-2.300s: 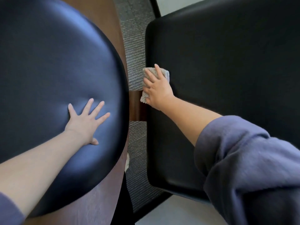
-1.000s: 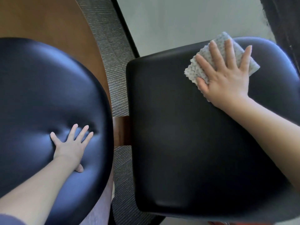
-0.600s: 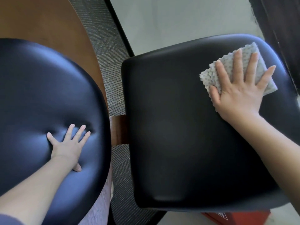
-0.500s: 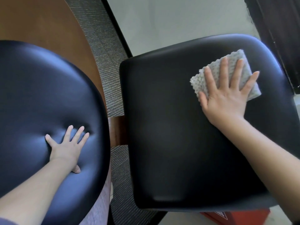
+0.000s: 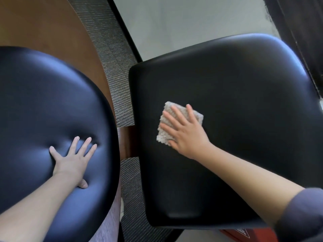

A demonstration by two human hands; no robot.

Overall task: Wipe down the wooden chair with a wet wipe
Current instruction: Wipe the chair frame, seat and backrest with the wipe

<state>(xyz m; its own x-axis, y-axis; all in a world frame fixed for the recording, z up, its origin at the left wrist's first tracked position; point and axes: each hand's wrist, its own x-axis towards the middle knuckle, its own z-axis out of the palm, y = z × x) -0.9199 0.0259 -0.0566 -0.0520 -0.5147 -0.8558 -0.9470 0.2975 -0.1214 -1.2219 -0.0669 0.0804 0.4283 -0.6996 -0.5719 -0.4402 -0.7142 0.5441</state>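
- Setting: pale grey floor [image 5: 192, 23] across the upper centre. A ribbed dark carpet strip [image 5: 111, 49] runs diagonally down the middle, and a brown wooden surface [image 5: 43, 28] sits at upper left.
- Round black pad [image 5: 43, 102], left half of frame: the left hand [image 5: 71, 161] is pressed flat into it, fingers spread, dimpling the padding. Judged to be a brace.
- Squarish black seat pad [image 5: 244, 84], right half of frame: the surface under work.
- Right hand [image 5: 187, 135], centre right: flat, fingers spread, pressing the wet wipe [image 5: 163, 136] onto the left-centre of the seat pad.
- Progress: no damp streaks are legible on either pad, so coverage cannot be confirmed. Judged mid-task, with the wooden parts apparently outstanding.
- Wooden connector [image 5: 126, 142] in the gap between the pads: exposed, and the wipe is not touching it.
- Red object [image 5: 244, 233], bottom right below the seat edge: identity unclear, and it does not obstruct wiping.
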